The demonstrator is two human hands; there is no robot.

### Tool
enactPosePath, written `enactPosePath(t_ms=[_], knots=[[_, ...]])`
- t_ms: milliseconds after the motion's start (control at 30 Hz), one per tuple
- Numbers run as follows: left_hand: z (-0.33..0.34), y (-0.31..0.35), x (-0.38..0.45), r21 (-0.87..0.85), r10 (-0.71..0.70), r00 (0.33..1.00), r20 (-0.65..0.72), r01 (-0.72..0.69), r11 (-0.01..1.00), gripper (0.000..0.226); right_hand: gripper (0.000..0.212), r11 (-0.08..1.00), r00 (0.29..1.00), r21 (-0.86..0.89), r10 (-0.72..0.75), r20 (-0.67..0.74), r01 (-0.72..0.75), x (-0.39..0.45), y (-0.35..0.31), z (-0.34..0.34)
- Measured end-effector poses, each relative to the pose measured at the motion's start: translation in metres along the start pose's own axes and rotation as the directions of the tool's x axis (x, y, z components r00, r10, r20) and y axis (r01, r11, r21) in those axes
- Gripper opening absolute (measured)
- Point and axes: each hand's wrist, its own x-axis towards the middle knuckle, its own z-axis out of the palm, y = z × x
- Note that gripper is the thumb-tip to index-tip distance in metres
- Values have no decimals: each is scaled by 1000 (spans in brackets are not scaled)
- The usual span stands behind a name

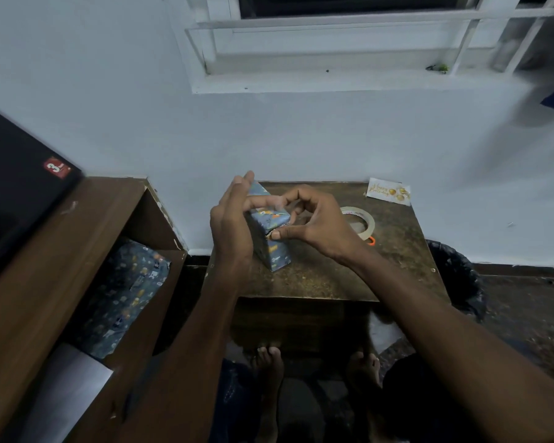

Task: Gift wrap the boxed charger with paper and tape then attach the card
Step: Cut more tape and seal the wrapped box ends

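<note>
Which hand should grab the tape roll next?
Right. The right hand is beside the tape roll, while the left hand steadies the wrapped box on the far side.

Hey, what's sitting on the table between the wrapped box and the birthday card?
In the head view, the tape roll lies on the table between the wrapped box and the birthday card, partly behind the right hand.
</note>
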Motion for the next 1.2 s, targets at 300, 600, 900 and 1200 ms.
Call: enactPosePath(t_ms=[300,600,900,1200], knots=[[4,-8,-6,137,14,1000,25,-17,990,42,34,998,997,39,38,63,-41,-7,-3,-12],[2,-8,-2,167,68,997,-37,-60,984,51,19,941,976,258,207,74,-219,-5,-11,-9],[6,-6,-6,244,118,993,-30,-107,964,47,18,926,970,292,239,42,-240,-6,-10,-4],[7,-11,-3,269,154,986,-66,-131,954,55,12,949,979,244,203,13,-200,-7,-10,0]])
